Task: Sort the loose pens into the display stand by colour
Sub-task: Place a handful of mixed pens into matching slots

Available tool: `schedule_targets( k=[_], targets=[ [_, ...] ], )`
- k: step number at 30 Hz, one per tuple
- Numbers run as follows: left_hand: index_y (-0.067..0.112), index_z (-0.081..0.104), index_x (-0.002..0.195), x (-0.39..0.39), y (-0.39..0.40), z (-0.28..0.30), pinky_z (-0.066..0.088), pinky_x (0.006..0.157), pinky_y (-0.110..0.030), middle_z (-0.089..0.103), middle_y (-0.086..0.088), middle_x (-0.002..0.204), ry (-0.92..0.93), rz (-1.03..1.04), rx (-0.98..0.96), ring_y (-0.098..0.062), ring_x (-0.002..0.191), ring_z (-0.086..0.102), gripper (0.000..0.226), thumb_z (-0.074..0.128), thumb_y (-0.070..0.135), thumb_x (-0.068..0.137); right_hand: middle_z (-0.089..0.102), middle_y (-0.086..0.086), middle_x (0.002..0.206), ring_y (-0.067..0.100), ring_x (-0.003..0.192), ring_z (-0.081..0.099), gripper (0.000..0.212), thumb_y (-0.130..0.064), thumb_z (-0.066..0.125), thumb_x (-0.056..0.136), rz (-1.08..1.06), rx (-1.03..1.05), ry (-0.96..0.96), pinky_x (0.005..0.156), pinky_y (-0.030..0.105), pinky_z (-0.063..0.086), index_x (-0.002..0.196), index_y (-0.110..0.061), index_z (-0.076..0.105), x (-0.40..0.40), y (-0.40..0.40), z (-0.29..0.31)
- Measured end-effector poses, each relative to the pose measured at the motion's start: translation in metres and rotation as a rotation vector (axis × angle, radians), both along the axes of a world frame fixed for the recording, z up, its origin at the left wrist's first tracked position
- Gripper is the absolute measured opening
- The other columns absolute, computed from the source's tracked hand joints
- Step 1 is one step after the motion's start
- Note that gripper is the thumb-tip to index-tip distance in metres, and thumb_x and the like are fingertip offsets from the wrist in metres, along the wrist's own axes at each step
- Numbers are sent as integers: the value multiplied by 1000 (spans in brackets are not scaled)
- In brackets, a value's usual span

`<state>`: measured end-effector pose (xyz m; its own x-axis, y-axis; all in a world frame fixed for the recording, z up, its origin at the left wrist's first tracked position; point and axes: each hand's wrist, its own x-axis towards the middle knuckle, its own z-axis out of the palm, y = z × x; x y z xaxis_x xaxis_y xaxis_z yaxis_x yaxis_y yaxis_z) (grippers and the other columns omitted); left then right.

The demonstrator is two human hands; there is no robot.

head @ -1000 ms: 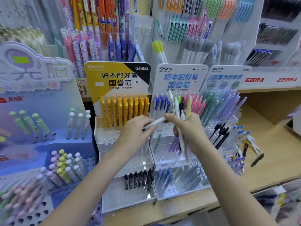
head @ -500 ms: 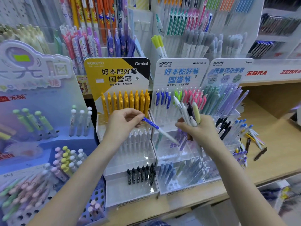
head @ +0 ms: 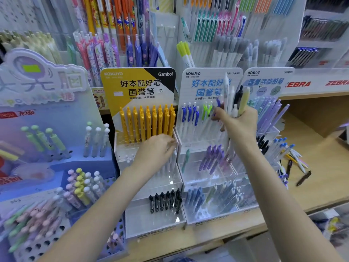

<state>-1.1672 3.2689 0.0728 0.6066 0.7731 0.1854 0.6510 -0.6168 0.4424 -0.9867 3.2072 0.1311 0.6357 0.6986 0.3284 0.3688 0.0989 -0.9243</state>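
Gripping a bundle of loose pens, the right hand sits at about one o'clock from the picture's centre, fingers curled round the barrels. The pens stand roughly upright above the fist: white ones, a black one and a pale yellow one. That hand is raised in front of the top row of the blue-and-white display stand, where blue-clipped pens and green-clipped pens stand just to its nine o'clock side.

Nearer the viewer, at about nine o'clock from the right hand and lower, the left hand reaches toward the yellow display stand. Its fingers are loosely curved, fingertips near the base of the row of yellow pens; whether that grip holds anything cannot be told, as the fingertips are blurred.

Closest in, at the foot of the yellow stand, a row of black pens stands in the lowest tier. Beside it at three o'clock, the blue-and-white stand's lowest tier holds dusky blue and grey pens, and its middle tier holds purple pens.

Toward three o'clock, several loose pens lie scattered on the wooden shelf, among them a dark pen. Farther back, at twelve o'clock, hanging racks of coloured pens fill the wall.
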Motion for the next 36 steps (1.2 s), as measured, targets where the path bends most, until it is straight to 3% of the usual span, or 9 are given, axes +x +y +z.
schedule_targets(
  k=[4, 7, 13, 17, 21, 28, 30, 33, 36],
  targets=[
    [19, 57, 126, -4, 5, -15, 35, 103, -29, 52, 4, 136, 73, 15, 32, -14, 126, 44, 33, 43, 20, 97, 65, -5, 61, 11, 62, 69, 19, -7, 68, 81, -65, 69, 13, 44, 21, 46, 68, -20, 64, -7, 20, -11],
    [20, 59, 124, -5, 6, -14, 36, 102, -30, 53, 6, 135, 57, 23, 41, -13, 125, 45, 32, 43, 21, 96, 66, -9, 61, 18, 64, 69, 16, -13, 68, 82, -80, 60, -92, 49, 33, 52, 70, -23, 63, -14, 30, -28],
    [22, 59, 124, -7, 7, -16, 36, 100, -28, 53, 7, 134, 39, 21, 36, -13, 123, 46, 32, 43, 19, 96, 60, 9, 69, 27, 64, 61, 22, -24, 62, 87, -102, -112, -387, 56, 44, 50, 76, -5, 57, -25, 43, -62],
    [21, 61, 121, -6, 9, -19, 38, 96, -29, 57, 6, 130, 9, 29, 42, -13, 119, 48, 31, 44, 18, 95, 49, 6, 72, 21, 65, 45, 22, -22, 55, 91, -205, -212, -476, 52, 30, 29, 76, -7, 47, -38, 49, -56],
    [21, 62, 120, -7, 10, -21, 40, 93, -28, 58, 6, 129, -12, 32, 42, -13, 117, 49, 31, 44, 18, 95, 57, 12, 87, 28, 77, 51, 23, -24, 52, 94, -281, -301, -518, 63, 34, 35, 93, -2, 56, -49, 51, -52],
    [20, 61, 121, -8, 9, -24, 39, 95, -28, 58, 5, 128, -64, 28, 25, -14, 117, 48, 31, 44, 17, 95, 62, 11, 83, 18, 70, 49, 25, -27, 61, 89, -392, -205, -279, 62, 37, 45, 89, -2, 62, -58, 58, -67],
    [21, 61, 122, -8, 10, -24, 39, 95, -28, 57, 5, 129, -79, 33, 20, -13, 118, 47, 31, 44, 16, 95, 61, 10, 81, 18, 70, 49, 24, -27, 62, 88, -383, -216, -275, 60, 34, 41, 88, -3, 62, -57, 59, -69],
    [22, 60, 122, -9, 11, -23, 38, 97, -28, 56, 6, 130, -68, 22, -2, -13, 119, 47, 31, 44, 17, 95, 56, 5, 68, 22, 64, 54, 24, -29, 64, 87, -314, -209, -294, 54, 31, 38, 77, -7, 58, -49, 52, -65],
    [21, 59, 123, -9, 13, -18, 38, 99, -29, 56, 5, 130, -44, -3, -70, -13, 120, 47, 31, 46, 19, 95, 56, 4, 57, 19, 49, 57, 28, -27, 67, 85, -142, -81, -101, 47, 29, 46, 69, -7, 57, -46, 25, -51]
  ],
)
